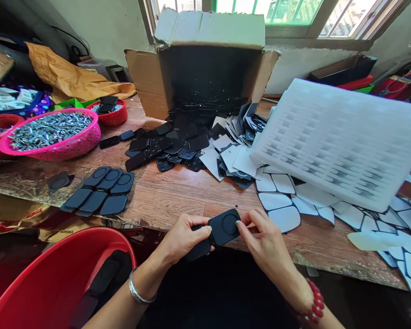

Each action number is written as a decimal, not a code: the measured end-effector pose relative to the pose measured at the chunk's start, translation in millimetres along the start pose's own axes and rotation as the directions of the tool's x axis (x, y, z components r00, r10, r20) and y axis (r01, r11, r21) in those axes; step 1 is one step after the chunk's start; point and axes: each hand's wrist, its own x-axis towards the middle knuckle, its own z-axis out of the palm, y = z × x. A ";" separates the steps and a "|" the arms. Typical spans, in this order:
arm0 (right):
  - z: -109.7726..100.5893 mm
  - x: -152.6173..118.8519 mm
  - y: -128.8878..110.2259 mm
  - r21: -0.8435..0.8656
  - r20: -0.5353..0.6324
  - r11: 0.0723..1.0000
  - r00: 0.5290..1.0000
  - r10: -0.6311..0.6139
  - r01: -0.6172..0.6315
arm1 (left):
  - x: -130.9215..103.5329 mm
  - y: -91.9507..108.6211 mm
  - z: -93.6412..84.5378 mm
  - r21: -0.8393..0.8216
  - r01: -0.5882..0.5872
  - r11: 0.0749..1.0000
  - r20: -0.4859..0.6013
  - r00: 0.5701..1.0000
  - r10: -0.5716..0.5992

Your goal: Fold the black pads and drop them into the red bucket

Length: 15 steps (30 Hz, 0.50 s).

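At the far left, a pink basket [68,148] holds small metal parts. Near left, a red tub [30,283] holds dark pieces, and on the table [167,196] above it lie black panels [95,201] in two neat rows. Farther back, loose black pieces [178,141] spill before a cardboard box [208,29].

At the near edge, the left hand [183,237] is closed around a jointed black piece [224,227], its thumb on top beside the joint. The piece is tilted, its ringed panel facing up. The right hand [265,233] is partly curled, thumb and forefinger drawn together at the panel's right edge; whether they pinch something thin there cannot be told.

The step in hand looks like fine edge work; it seems to call for a steady left hold and light right fingertips. On the right lie white-faced sheets [284,218], with a white tray [342,137] leaning over some.
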 end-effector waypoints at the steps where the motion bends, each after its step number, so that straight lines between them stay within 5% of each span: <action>1: -2.8 -0.3 0.0 -0.112 0.017 0.993 0.999 -0.042 0.044 | 0.2 -1.0 -0.2 0.006 -0.005 1.000 0.004 1.000 0.005; 5: -10.3 -1.7 7.0 -0.367 -0.033 0.930 0.999 -0.041 0.026 | -0.1 -5.4 -0.8 -0.007 -0.017 1.000 0.018 1.000 0.017; 10: -2.8 0.9 13.5 -0.070 0.018 0.994 0.996 0.086 -0.084 | -4.6 -9.8 -1.5 -0.072 -0.129 0.989 0.055 0.990 0.134; 15: 25.4 9.5 8.0 0.184 0.012 0.931 0.948 0.319 -0.315 | -7.1 -22.6 -11.2 0.006 -0.241 0.970 -0.017 0.970 0.241</action>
